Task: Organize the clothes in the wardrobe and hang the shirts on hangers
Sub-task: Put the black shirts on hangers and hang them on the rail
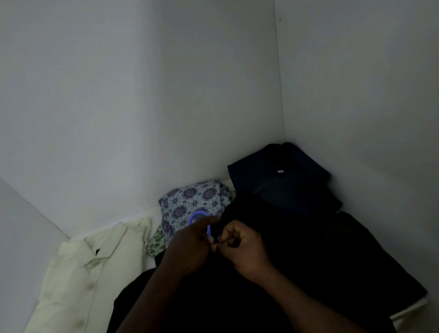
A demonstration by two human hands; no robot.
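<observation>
Forearms converging, left hand [193, 245] beside right hand [244, 245], right pinching black shirt [308, 272]

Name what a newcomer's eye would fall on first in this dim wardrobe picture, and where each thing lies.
Two hands meet at the centre: the left hand pinches a blue hanger while the right hand grips the black garment spread across the front. A pale cream shirt stands out along the left side, and a patterned folded cloth sits against the back wall.
</observation>
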